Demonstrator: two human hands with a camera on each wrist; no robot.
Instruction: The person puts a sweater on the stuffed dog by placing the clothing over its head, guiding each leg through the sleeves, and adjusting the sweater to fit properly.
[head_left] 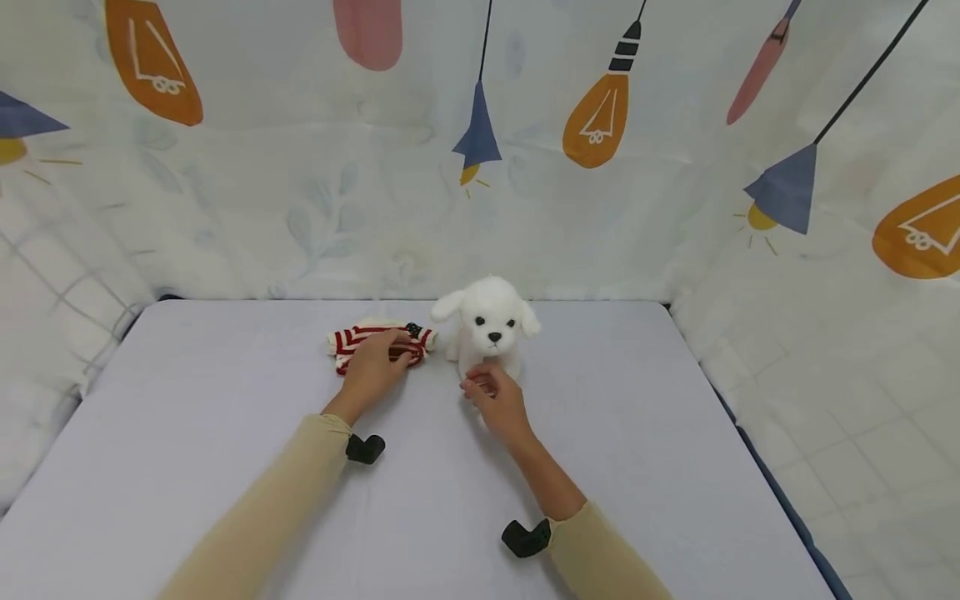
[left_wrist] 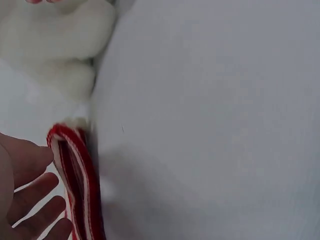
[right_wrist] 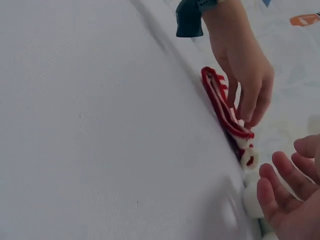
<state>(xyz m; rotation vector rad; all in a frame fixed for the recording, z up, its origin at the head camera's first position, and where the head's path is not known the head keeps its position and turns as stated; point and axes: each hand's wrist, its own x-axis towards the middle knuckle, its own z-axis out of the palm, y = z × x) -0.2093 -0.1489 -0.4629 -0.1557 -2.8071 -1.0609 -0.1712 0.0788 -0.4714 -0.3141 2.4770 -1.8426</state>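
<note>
A small knitted sweater with red and white stripes (head_left: 349, 341) lies flat on the table, left of a white plush dog (head_left: 491, 302). My left hand (head_left: 372, 367) is over the sweater, fingers touching its top. In the left wrist view, the thumb (left_wrist: 31, 159) is right at the sweater's open hem (left_wrist: 86, 175), with the other fingers loosely spread beside it. The dog sits upright and faces me. Close in front of its chest is my right hand (head_left: 501, 404), its fingers relaxed and loosely bent, with nothing seen in them; it hides part of the dog's front legs.
A white cloth covers the table (head_left: 435, 517). Behind it and along both sides hang pale curtains (head_left: 247, 183) printed with lamps and bulbs. Each sleeve has a dark wrist mount (head_left: 525, 539) near its cuff.
</note>
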